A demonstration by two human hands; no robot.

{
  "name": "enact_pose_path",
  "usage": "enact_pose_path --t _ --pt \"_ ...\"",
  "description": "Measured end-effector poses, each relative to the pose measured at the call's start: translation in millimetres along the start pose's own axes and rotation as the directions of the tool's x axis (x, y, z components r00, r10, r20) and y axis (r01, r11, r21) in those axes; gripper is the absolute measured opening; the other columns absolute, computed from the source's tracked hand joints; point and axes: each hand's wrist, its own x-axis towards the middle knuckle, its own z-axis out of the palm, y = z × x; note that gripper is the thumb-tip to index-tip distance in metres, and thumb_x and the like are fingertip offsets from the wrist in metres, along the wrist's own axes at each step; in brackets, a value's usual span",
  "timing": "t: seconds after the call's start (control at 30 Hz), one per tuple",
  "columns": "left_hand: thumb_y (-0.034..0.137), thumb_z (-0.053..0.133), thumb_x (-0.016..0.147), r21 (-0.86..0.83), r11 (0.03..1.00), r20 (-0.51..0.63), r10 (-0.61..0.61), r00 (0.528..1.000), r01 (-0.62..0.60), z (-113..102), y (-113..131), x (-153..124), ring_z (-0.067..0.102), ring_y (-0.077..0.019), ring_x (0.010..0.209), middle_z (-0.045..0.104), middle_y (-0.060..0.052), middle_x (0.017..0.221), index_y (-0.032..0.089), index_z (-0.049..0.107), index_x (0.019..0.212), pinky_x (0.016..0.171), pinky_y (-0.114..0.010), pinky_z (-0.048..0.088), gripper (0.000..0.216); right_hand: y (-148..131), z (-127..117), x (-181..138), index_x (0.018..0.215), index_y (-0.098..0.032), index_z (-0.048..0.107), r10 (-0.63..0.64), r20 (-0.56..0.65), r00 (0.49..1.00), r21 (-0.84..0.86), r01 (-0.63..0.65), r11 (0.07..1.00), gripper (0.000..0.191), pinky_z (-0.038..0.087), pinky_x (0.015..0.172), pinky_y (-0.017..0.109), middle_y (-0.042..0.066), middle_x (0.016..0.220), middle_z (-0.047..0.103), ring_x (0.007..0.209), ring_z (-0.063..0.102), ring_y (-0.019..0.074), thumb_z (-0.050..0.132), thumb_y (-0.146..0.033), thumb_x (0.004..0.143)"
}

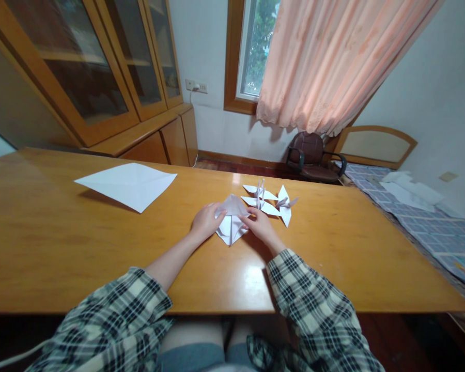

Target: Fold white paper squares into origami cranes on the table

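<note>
Between my hands is a partly folded sheet of white paper (231, 227), diamond-like in outline, with its top flap folded down and creases below. My left hand (209, 222) grips its left edge, thumb on top of the flap. At the right edge, my right hand (259, 226) pinches the same paper with thumb and fingers. Just beyond my right hand stand several folded white paper cranes; the rightmost crane (284, 205) has its wings spread. The undersides of the fingers on both hands are hidden.
A larger creased white paper sheet (134, 186) lies at the left on the wooden table (325, 248). Behind the table are a glass-door cabinet (101, 67), a brown armchair (310, 155) and a pink curtain (325, 62). To the right is a bed (418, 217) with a checked cover.
</note>
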Motion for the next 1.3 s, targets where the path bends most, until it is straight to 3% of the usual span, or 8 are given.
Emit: enact_pose_path --t 0.1,0.2,0.4,0.6,1.0,1.3 --pt "0.036 0.052 0.086 0.010 0.997 -0.047 0.075 0.996 -0.074 0.7 -0.5 0.1 0.058 -0.0267 0.091 0.070 -0.009 0.089 0.017 0.068 0.090 0.083 -0.036 0.045 0.026 6.3 -0.2 2.9 0.096 -0.012 0.069 -0.058 -0.004 0.998 -0.176 0.057 0.983 0.023 0.046 0.058 0.022 0.005 0.082 0.069 0.062 0.059 0.0126 0.060 -0.016 0.075" --pt "0.033 0.053 0.084 -0.087 0.993 -0.052 0.076 0.996 -0.081 1.8 1.8 0.2 0.059 -0.0244 0.088 0.068 -0.007 0.084 0.017 0.067 0.085 0.078 -0.033 0.045 0.021 7.9 -0.7 3.7 0.088 -0.011 0.072 -0.080 -0.006 0.997 -0.281 0.075 0.957 0.022 0.040 0.057 0.022 0.003 0.072 0.067 0.060 0.055 0.0130 0.057 -0.013 0.072" --pt "0.034 0.049 0.087 -0.272 0.962 0.022 0.011 1.000 -0.005 2.8 8.4 -2.1 0.063 -0.0193 0.078 0.069 -0.003 0.083 0.019 0.063 0.086 0.068 -0.026 0.043 0.021 6.3 4.4 4.9 0.074 -0.013 0.070 -0.141 -0.135 0.981 -0.374 0.082 0.924 0.017 0.034 0.057 0.022 0.001 0.062 0.062 0.057 0.049 0.0131 0.054 -0.017 0.074" --pt "0.034 0.048 0.087 -0.305 0.952 0.014 0.002 1.000 0.003 4.1 8.0 -2.8 0.064 -0.0187 0.079 0.070 -0.003 0.085 0.019 0.063 0.088 0.068 -0.025 0.042 0.022 3.2 6.8 5.1 0.064 -0.015 0.061 -0.206 -0.189 0.960 -0.427 0.109 0.897 0.017 0.031 0.057 0.023 -0.001 0.058 0.055 0.056 0.046 0.0132 0.050 -0.017 0.076" --pt "0.035 0.048 0.087 -0.293 0.956 0.014 -0.031 0.999 0.033 4.2 9.9 -3.3 0.066 -0.0202 0.083 0.073 -0.004 0.093 0.019 0.066 0.095 0.073 -0.026 0.045 0.025 -3.5 15.7 4.0 0.082 -0.017 0.054 -0.192 -0.213 0.958 -0.564 0.040 0.825 0.008 0.033 0.060 0.024 0.002 0.071 0.056 0.064 0.049 0.0153 0.048 -0.013 0.077" --pt "0.034 0.047 0.087 -0.289 0.957 0.010 -0.020 1.000 0.022 4.9 10.0 -3.6 0.067 -0.0205 0.085 0.073 -0.004 0.093 0.020 0.066 0.093 0.075 -0.026 0.046 0.025 -13.8 25.4 3.2 0.110 -0.016 0.052 -0.053 -0.213 0.976 -0.607 -0.090 0.790 0.029 0.043 0.071 0.031 0.011 0.091 0.064 0.080 0.061 0.0233 0.048 -0.015 0.081"
